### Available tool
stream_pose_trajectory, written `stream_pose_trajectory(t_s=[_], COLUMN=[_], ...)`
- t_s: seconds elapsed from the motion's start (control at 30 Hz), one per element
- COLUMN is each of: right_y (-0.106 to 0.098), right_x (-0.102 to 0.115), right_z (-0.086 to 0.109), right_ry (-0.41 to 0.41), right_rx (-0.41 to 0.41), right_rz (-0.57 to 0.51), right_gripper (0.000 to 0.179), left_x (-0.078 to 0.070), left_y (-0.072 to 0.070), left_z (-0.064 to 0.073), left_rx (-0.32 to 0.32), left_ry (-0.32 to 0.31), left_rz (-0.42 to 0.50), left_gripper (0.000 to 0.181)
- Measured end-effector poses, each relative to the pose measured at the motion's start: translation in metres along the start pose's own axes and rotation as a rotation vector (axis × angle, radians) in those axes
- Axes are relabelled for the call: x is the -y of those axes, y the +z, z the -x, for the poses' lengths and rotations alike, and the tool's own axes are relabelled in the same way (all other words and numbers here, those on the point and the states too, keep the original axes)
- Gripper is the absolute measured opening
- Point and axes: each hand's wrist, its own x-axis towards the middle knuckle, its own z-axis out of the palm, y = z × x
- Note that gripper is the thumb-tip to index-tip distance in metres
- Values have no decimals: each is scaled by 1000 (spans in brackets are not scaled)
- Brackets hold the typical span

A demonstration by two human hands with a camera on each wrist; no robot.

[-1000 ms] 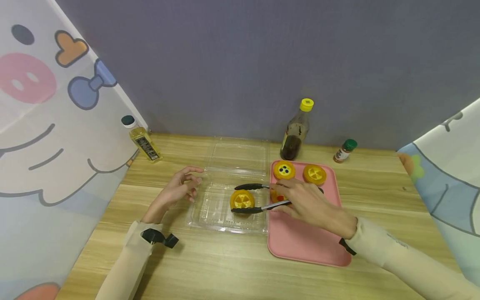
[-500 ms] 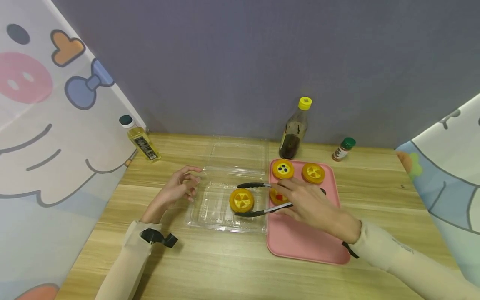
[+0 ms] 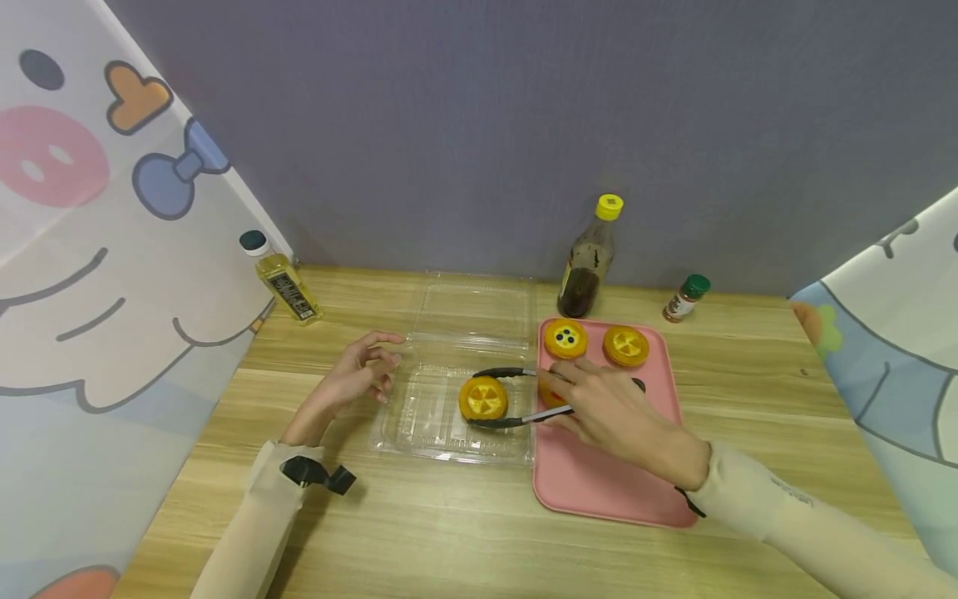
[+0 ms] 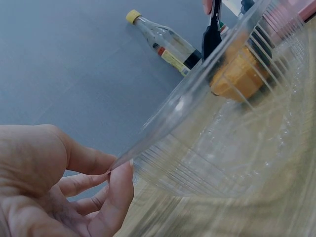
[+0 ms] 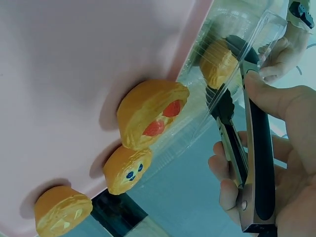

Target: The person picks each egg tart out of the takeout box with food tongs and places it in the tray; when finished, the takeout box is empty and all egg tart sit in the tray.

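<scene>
My left hand pinches the left rim of a clear plastic clamshell container between thumb and finger, as the left wrist view shows. Its hinged lid lies back, away from me. In the container sits a round yellow tart with wedge-shaped topping. My right hand holds metal tongs with black tips, one tip on either side of that tart. On the pink tray are a tart with red topping, partly under my right hand, a tart with blue dots and another wedge-topped tart.
Behind the tray stands a dark sauce bottle with a yellow cap. A small green-capped jar is at back right, an oil bottle at back left. A grey partition rises behind the wooden table.
The tong tips shift slightly right and spread wider around the tart, then draw a little closer together. The tart stays in about the same spot. My left hand holds still at the rim.
</scene>
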Motion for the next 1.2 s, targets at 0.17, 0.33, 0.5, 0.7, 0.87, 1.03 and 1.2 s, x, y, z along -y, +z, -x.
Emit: stream_pose_trajectory(t_s=[0.17,0.33,0.5,0.7,0.87,1.03,1.2], right_y=[1,2,5,8,8,7,5], right_x=[2,3,4,6,8,8,6], right_z=[1,3,5,9,14,21,27], right_ry=[11,23,28,30,43,74,105], right_rx=[0,-1,-11,-41,-55,-84,-113], right_rz=[3,2,-7,-18,-31,-51,-48], right_gripper=[60,61,62,65,65,64,69], left_x=[-2,-3,-3,-2,-1,-1,0], left_y=[1,0,0,2,1,1,1], left_z=[0,0,0,0,1,1,1], left_rx=[0,0,-1,-3,-5,-9,-13], left_ry=[7,11,12,10,8,8,18], left_rz=[7,7,-1,-3,-16,-17,-30], left_gripper=[43,43,43,42,42,43,42])
